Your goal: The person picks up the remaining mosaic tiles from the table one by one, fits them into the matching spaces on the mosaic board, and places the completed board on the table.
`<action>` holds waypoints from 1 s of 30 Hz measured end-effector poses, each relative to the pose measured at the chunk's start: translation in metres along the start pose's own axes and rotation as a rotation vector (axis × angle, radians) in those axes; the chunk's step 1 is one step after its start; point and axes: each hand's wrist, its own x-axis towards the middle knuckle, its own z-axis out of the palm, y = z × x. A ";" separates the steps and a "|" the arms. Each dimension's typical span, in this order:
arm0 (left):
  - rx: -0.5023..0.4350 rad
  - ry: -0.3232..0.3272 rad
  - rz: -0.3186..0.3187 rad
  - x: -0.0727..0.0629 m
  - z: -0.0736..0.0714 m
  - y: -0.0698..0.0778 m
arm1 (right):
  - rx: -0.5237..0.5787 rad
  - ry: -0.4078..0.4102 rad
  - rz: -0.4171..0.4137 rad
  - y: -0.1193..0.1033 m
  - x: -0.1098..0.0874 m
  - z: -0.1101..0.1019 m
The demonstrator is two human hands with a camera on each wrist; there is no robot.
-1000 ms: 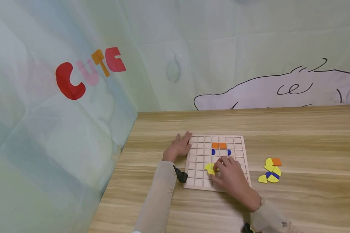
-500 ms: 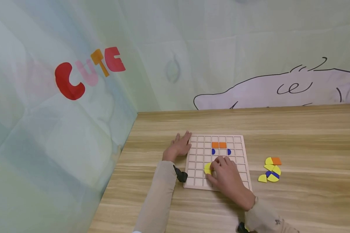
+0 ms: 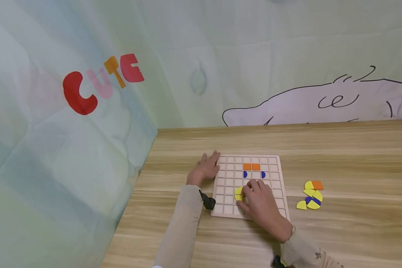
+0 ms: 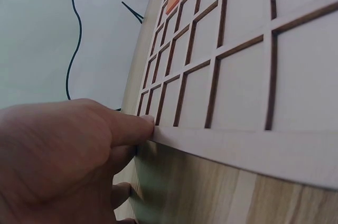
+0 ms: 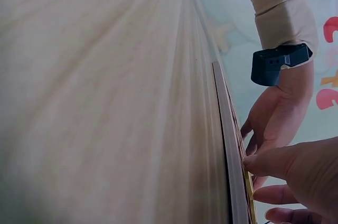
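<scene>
A square wooden grid board (image 3: 229,210) lies flat on the table. At its left edge my left hand (image 3: 206,169) rests with fingers spread; in the left wrist view its thumb (image 4: 134,129) touches the board's rim. Over the lower middle of the grid, my right hand (image 3: 262,201) has thumb and fingers bent around yellow quarter-circle pieces (image 3: 238,194), which it partly hides. The thumb (image 5: 264,163) presses at the board in the right wrist view. Higher on the grid sit two orange squares (image 3: 251,166) and two blue half-circles (image 3: 245,174).
To the right of the board lies a loose group of pieces: several yellow ones (image 3: 317,195), an orange square (image 3: 317,185) and blue ones (image 3: 316,201). A printed cloth wall (image 3: 187,93) rises behind the wooden table (image 3: 361,167) and at its left.
My right hand has shifted slightly left, and the yellow pieces under it now line up as one rounded shape. My left hand has stayed at the board's edge.
</scene>
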 end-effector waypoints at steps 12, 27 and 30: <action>0.019 -0.001 0.003 -0.001 -0.001 0.001 | 0.013 0.004 0.009 -0.002 0.000 -0.001; -0.004 -0.001 -0.003 -0.003 -0.001 0.001 | 0.083 -0.021 0.081 0.009 0.004 -0.017; -0.002 -0.002 0.000 -0.002 -0.001 0.001 | 0.083 -0.028 0.095 0.015 0.005 -0.025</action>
